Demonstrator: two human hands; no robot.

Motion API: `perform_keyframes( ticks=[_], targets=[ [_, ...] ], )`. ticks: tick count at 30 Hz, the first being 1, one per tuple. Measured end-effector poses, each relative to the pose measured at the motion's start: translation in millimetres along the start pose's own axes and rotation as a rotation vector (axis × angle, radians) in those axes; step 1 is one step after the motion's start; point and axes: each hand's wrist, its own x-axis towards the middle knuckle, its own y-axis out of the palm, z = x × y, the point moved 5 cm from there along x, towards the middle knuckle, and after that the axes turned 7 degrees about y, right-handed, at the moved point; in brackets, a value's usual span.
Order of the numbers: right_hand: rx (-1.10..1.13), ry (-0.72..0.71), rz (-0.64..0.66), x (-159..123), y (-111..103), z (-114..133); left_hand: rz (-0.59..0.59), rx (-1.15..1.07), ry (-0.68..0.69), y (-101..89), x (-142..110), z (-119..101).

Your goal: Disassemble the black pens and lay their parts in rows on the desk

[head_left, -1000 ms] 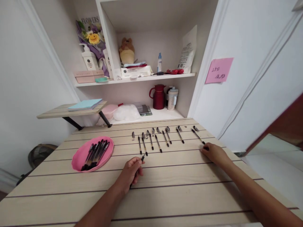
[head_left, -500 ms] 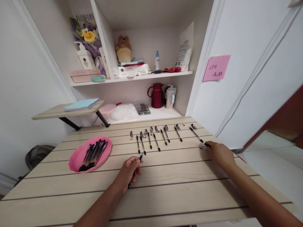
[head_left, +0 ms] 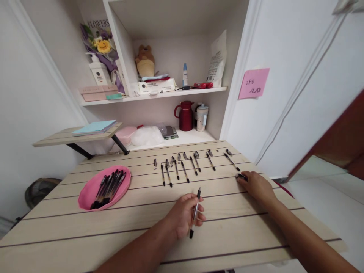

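Observation:
An uncapped gel pen is held in my left hand, above the front middle of the table. It points its tip away from me. At the table's right side, my right hand pinches a black pen cap at the tabletop. A small clear piece lies at the cap's end; whether it is joined on I cannot tell. Several uncapped pens lie in a loose row beyond my hands. Behind them are several dark caps. Several capped pens lie together in a pink dish on the left.
The slatted wooden table meets a white shelf unit at the back. A small raised shelf with blue paper stands at the back left. A red jug and a cup stand in the lower compartment.
My left hand has moved right with the pen, which now shows along most of its length. My right hand has shifted slightly, bringing the cap close to the small clear piece. The view has shifted slightly.

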Motion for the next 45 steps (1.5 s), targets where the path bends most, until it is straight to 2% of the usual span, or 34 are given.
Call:
perform_keyframes(
  ticks=[4,11,15,18,19,22,23,24,26,30,36,42,45],
  targets=[
    [0.107,0.001,0.008,-0.8,0.0,-10.9,-0.049,-0.143,0.019,11.7,15.6,9.2],
    [0.369,0.029,0.071,0.0,3.7,-37.0,-0.070,-0.179,0.008,24.1,27.3,13.0],
    [0.440,0.073,0.017,-9.7,-9.1,-40.0,-0.070,-0.162,0.009,29.3,30.5,13.3],
    [0.510,0.132,-0.005,-38.6,-22.9,-23.7,-0.092,-0.150,0.004,32.4,35.9,16.4],
    [0.583,0.105,0.062,-52.2,-24.1,-11.8,-0.098,-0.144,0.004,33.9,38.6,17.9],
    [0.787,-0.117,0.393,-98.3,-20.0,33.8,-0.109,-0.130,0.015,40.3,47.6,22.3],
    [0.822,-0.163,0.419,-110.5,-20.3,44.0,-0.115,-0.129,0.023,42.8,50.3,23.5],
    [0.834,-0.151,0.397,-118.8,-20.5,48.8,-0.123,-0.129,0.031,45.3,52.6,24.5],
    [0.823,-0.120,0.335,-127.6,-20.8,51.4,-0.136,-0.131,0.042,50.7,55.8,25.9],
    [0.747,-0.081,0.266,-127.8,-22.5,44.7,-0.108,-0.142,0.047,63.6,58.5,27.6],
    [0.630,-0.124,0.206,-125.2,-21.5,37.0,-0.083,-0.121,0.052,75.2,59.2,29.2],
    [0.317,0.029,0.063,-98.4,-24.5,-0.6,-0.052,0.040,0.044,66.8,44.6,25.9],
    [0.188,0.075,0.029,-82.4,-24.6,-18.1,0.001,0.177,0.043,60.0,34.2,23.1]
  ],
)
